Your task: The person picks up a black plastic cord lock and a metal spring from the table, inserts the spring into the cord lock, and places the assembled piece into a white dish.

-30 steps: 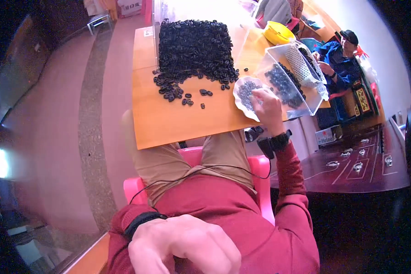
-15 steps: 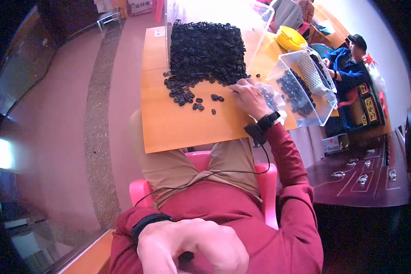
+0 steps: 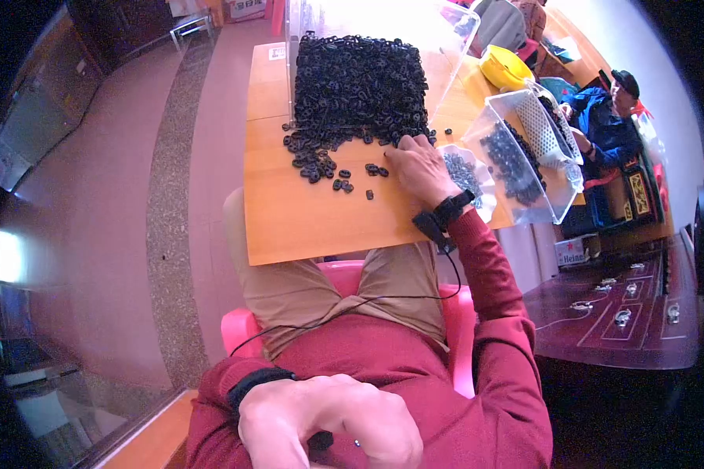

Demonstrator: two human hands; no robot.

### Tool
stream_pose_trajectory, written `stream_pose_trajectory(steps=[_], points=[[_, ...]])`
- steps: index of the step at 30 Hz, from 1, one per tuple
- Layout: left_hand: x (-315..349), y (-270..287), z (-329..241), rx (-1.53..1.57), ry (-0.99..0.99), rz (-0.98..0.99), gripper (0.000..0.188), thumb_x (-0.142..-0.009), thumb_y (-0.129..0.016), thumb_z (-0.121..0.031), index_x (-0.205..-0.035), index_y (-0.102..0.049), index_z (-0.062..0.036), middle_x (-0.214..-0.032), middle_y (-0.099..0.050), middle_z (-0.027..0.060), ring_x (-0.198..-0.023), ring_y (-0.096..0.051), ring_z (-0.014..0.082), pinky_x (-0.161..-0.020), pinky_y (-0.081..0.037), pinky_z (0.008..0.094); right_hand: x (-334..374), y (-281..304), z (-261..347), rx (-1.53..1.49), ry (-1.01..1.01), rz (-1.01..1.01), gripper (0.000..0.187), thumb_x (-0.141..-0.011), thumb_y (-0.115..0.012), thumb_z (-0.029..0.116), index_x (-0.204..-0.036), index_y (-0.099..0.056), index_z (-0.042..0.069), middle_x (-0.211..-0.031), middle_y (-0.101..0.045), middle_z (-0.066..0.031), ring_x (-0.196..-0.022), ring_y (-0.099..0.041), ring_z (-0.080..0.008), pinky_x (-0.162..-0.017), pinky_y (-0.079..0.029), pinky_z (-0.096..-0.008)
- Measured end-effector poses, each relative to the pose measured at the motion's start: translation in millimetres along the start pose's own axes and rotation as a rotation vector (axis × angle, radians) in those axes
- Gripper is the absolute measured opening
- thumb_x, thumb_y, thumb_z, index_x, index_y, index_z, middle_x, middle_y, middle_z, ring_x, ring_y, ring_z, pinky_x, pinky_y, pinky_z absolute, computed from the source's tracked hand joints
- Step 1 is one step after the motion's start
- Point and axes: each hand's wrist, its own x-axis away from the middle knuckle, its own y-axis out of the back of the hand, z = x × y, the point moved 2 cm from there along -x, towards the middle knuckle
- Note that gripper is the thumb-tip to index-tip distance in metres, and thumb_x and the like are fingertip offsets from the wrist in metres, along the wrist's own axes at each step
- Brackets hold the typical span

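Note:
Close up at the bottom, my left hand (image 3: 328, 410) is curled, its fingertips cut off by the lower edge. A dark bit and a tiny shiny speck (image 3: 357, 443) show in the gap under its fingers; what it grips cannot be made out. Farther out, my right hand (image 3: 420, 168) rests at the right front edge of a heap of small black oval pieces with holes (image 3: 360, 86). Its fingers are bent together and the tips are hidden against the pieces. Several loose black pieces (image 3: 343, 185) lie left of this hand.
The heap spills from a clear bin (image 3: 446, 55) on the orange table (image 3: 313, 230). Right of my hand stand a white dish (image 3: 483, 205) of small shiny parts and a clear box (image 3: 551, 205) with dark pieces. Beyond are a yellow bowl (image 3: 504, 66) and a co-worker in blue (image 3: 602, 117).
My right hand has drawn its fingers inward at the heap's edge. The shiny speck now shows beneath my left hand, which otherwise stays curled. The view has shifted slightly.

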Motion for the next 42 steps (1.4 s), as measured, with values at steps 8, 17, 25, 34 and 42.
stream_pose_trajectory(steps=[8, 17, 25, 34, 42], points=[[11, 17, -6, -0.15, 0.049, 0.036, 0.006, -0.081, -0.065, 0.002, -0.08, -0.067, -0.0038, -0.075, -0.056, 0.0122, -0.06, -0.058, 0.0235, -0.055, -0.052, 0.0358, 28, -16, -15, -0.177, 0.201, -0.189, 0.011, -0.077, -0.06, 0.012, -0.083, -0.069, 0.008, -0.09, -0.062, -0.0024, -0.099, -0.055, -0.025, -0.08, -0.048, -0.0358], [17, 85, 5, -0.736, 0.057, -0.266, 0.006, -0.083, -0.064, 0.002, -0.089, -0.062, 0.0037, -0.092, -0.056, 0.014, -0.074, -0.062, 0.02, -0.067, -0.052, 0.0289, 49, -15, 0, -0.155, 0.197, -0.161, 0.006, -0.076, -0.062, 0.011, -0.075, -0.066, 0.007, -0.086, -0.064, -0.0041, -0.093, -0.059, -0.0252, -0.079, -0.05, -0.0362], [37, 170, 21, -0.89, 0.335, -0.804, 0.014, -0.085, -0.062, 0.001, -0.099, -0.062, -0.0006, -0.085, -0.062, 0.0054, -0.075, -0.062, 0.0133, -0.069, -0.054, 0.0265, 57, -4, 7, -0.114, 0.158, -0.175, 0.009, -0.076, -0.062, 0.012, -0.079, -0.067, 0.007, -0.086, -0.063, -0.0065, -0.093, -0.058, -0.0263, -0.081, -0.049, -0.0362], [76, 214, 42, -0.819, 0.487, -0.933, 0.017, -0.086, -0.062, -0.002, -0.103, -0.061, -0.0022, -0.088, -0.061, 0.0037, -0.076, -0.06, 0.0113, -0.069, -0.054, 0.0255, 56, -10, 8, -0.112, 0.174, -0.125, 0.01, -0.076, -0.062, 0.013, -0.081, -0.068, 0.008, -0.087, -0.062, -0.0064, -0.093, -0.057, -0.0257, -0.081, -0.049, -0.0363], [87, 225, 48, -0.768, 0.494, -0.967, 0.016, -0.087, -0.062, -0.002, -0.102, -0.062, 0.0004, -0.089, -0.062, 0.0033, -0.074, -0.061, 0.0092, -0.066, -0.054, 0.0235, 66, -10, 17, -0.136, 0.222, -0.076, 0.009, -0.073, -0.064, 0.012, -0.08, -0.065, 0.006, -0.088, -0.062, -0.0073, -0.092, -0.057, -0.027, -0.08, -0.048, -0.0382]])
